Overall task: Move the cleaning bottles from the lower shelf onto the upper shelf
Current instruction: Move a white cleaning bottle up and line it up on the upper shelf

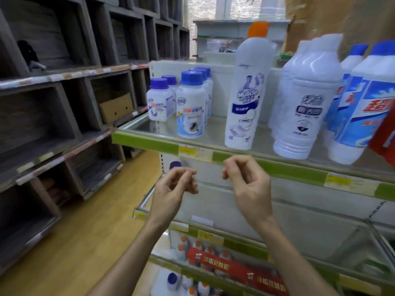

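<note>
Holding nothing, we are hovering our left hand [171, 189] and right hand [245, 184], fingers loosely curled, below the upper shelf [149, 144] of bottles [243, 92].

Two bare forearms and hands, nothing worn on them.

The left hand [171, 189] and the right hand [250, 189] were uncovered, with no gloves, rings or bands visible on either. Both wrists were bare as well, showing no watch, bracelet or cuff. The forearms ran in from the lower edge of the view and were unclothed along their whole visible length, so no sleeve showed; whether one began higher up could not be told. The fingers [186, 173] were slim, with short nails where those could be made out. Motion blur softened the fingertips, and no finer marks could be read on them.
</note>
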